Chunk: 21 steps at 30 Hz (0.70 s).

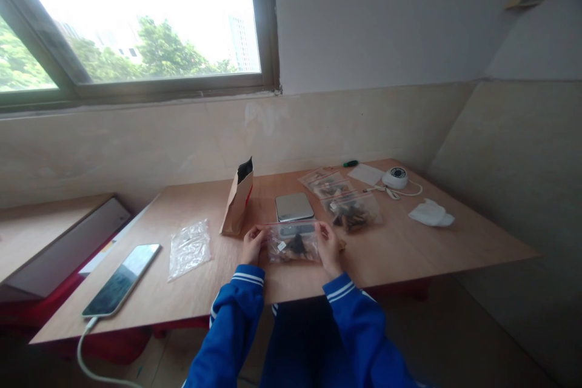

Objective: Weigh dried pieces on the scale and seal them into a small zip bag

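Observation:
Between my two hands is a clear zip-lock bag with dark and brown pieces and a small white packet inside. My left hand pinches its upper left corner, and my right hand grips the upper right corner. Just behind the bag lies a flat silver scale, its front part seen through the clear plastic. A brown paper pouch stands upright with its top open, left of the scale. To the right, more filled zip-lock bags lie overlapping one another.
A phone with a white cable lies at the left, near an unfilled clear bag. Toward the back right are a white dome camera with its cord, a green-handled tool and a crumpled white tissue. The wall borders the table's far edge.

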{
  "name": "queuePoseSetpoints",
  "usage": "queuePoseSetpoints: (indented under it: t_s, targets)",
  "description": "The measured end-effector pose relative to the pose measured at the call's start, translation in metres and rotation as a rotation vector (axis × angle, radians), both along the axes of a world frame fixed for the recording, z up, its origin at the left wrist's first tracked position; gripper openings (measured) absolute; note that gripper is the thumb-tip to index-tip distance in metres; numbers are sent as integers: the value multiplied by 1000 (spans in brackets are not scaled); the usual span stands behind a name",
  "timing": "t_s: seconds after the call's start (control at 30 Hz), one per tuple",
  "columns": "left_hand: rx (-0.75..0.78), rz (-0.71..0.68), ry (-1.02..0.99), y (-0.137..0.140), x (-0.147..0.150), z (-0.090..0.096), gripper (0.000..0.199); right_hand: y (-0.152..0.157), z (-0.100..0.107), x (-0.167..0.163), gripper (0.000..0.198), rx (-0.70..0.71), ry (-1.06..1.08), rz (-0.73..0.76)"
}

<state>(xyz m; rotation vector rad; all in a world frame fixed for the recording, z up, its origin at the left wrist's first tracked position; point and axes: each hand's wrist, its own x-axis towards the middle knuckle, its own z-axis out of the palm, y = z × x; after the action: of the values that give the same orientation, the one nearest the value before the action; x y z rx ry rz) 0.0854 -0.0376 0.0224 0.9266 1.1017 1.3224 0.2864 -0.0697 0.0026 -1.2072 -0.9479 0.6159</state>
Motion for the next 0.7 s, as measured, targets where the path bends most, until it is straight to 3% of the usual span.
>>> queuePoseSetpoints:
  t_s: [0.3,0.7]
  targets:
    - [16,-62,-16,0,2,0,43,0,2,-1,47,-28,115,50]
    - [11,-31,2,2,1,-4,42,3,-5,2,43,-72,3,-29]
